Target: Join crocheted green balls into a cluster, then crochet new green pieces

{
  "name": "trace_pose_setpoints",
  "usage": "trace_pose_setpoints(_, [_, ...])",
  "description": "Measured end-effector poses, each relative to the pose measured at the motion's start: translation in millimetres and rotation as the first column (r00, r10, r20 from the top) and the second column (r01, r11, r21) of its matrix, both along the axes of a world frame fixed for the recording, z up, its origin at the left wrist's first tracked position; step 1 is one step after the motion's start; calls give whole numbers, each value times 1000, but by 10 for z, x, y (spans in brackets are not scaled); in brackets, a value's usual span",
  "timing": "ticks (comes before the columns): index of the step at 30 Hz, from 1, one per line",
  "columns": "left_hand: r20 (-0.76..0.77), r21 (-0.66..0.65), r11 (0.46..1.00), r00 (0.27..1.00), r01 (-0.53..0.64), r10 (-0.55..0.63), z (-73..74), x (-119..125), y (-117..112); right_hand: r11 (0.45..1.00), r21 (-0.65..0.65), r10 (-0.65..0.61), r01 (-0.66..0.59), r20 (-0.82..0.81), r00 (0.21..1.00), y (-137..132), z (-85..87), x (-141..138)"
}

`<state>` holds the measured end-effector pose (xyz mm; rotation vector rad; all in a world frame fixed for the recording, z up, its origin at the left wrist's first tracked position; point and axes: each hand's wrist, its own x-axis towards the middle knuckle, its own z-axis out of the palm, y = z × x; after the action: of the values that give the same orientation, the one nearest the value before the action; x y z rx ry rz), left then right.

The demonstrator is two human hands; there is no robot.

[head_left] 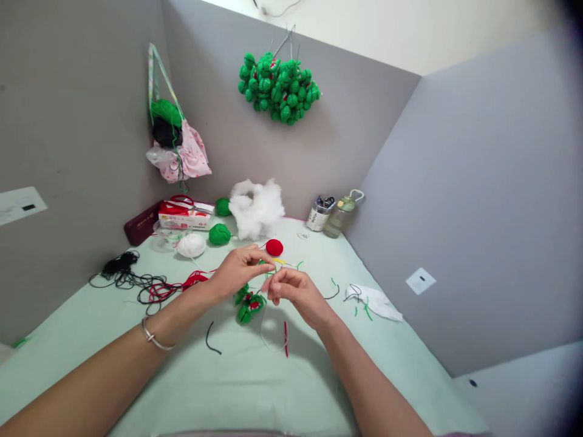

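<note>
My left hand (241,268) is closed in a pinch above the table, its fingertips meeting those of my right hand; what it grips is too small to tell. My right hand (294,290) also has its fingers pinched together, and a thin white thread (263,331) loops down from beneath its fingertips to the table. Just below both hands lies a green crocheted figure (249,308) with red and white details, partly covered by my left hand. Behind the fingers a yellow-handled crochet hook (280,261) lies near a red yarn ball (274,247).
Black yarn (121,264) and red yarn (194,279) lie tangled at left. White stuffing (255,209), green yarn balls (219,234) and scissors (182,205) on a box are behind. A pen cup (317,217) and bottle (339,218) stand at back right. Crocheted pieces (280,88) hang on the partition.
</note>
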<state>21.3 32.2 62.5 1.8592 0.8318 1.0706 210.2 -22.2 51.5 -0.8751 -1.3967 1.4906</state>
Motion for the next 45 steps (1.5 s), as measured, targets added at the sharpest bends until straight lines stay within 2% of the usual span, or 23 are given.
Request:
trace_pose_setpoints(2, [17, -7, 998, 998, -62, 62, 18, -41, 27, 1000, -18, 25, -25, -8, 1000, -8, -6, 0])
trace_pose_setpoints(6, [-1, -9, 982, 982, -188, 188, 38, -247, 118, 999, -36, -41, 41, 0, 999, 14, 12, 44])
trace_pose_setpoints(10, [-93, 42, 984, 980, -174, 177, -58, -322, 104, 994, -78, -79, 80, 10, 997, 41, 12, 57])
trace_pose_setpoints(12, [-83, -6, 995, 991, -104, 103, -126, -264, 31, 994, -91, -65, 66, 11, 998, 39, 5, 45])
trace_pose_setpoints(14, [0, -131, 991, 999, 34, -34, -182, -175, -69, 995, -98, -28, 29, 18, 999, 29, 3, 33])
trace_pose_setpoints(17, [84, -283, 914, 957, 291, -279, -223, -78, -199, 994, -111, 25, -23, 16, 1000, 13, 13, 26])
trace_pose_setpoints(18, [72, -292, 894, 940, 340, -334, -224, -68, -225, 993, -110, 34, -33, 9, 999, 10, 18, 24])
trace_pose_setpoints(20, [-14, -218, 909, 930, 356, -368, -216, -73, -246, 994, -99, 37, -36, 3, 999, 8, 24, 13])
trace_pose_setpoints(22, [-104, -67, 952, 947, 299, -305, -209, -85, -242, 996, -83, 18, -16, 22, 1000, 8, 20, -16])
trace_pose_setpoints(24, [-107, 25, 973, 968, 229, -225, -212, -75, -231, 998, -59, -12, 15, 54, 998, 4, 6, -66])
trace_pose_setpoints(25, [-71, 6, 980, 978, 197, -196, -217, -57, -225, 999, -40, -29, 32, 64, 997, -1, -2, -96])
trace_pose_setpoints(27, [38, -128, 979, 987, 158, -154, -225, -11, -215, 998, 9, -64, 63, 82, 995, -18, -13, -160])
trace_pose_setpoints(30, [248, -339, 926, 965, 165, -81, -200, 22, -180, 995, 69, -85, 78, 112, 990, -54, -2, -226])
trace_pose_setpoints(33, [434, -389, 906, 901, 167, 20, -126, -46, -107, 986, 128, -126, 111, 119, 985, -70, 36, -217])
trace_pose_setpoints(36, [520, -381, 914, 850, 139, 87, -74, -154, -44, 964, 125, -241, 234, 46, 969, -43, 58, -153])
trace_pose_setpoints(38, [481, -370, 923, 871, 101, 97, -92, -190, -47, 955, 75, -288, 288, -21, 957, -12, 53, -112])
trace_pose_setpoints(40, [375, -331, 943, 923, 43, 89, -153, -180, -100, 948, 36, -313, 316, -76, 947, 13, 36, -95])
trace_pose_setpoints(45, [79, -114, 993, 996, -20, 29, -369, -53, -338, 939, 30, -338, 344, -119, 934, 14, -31, -173])
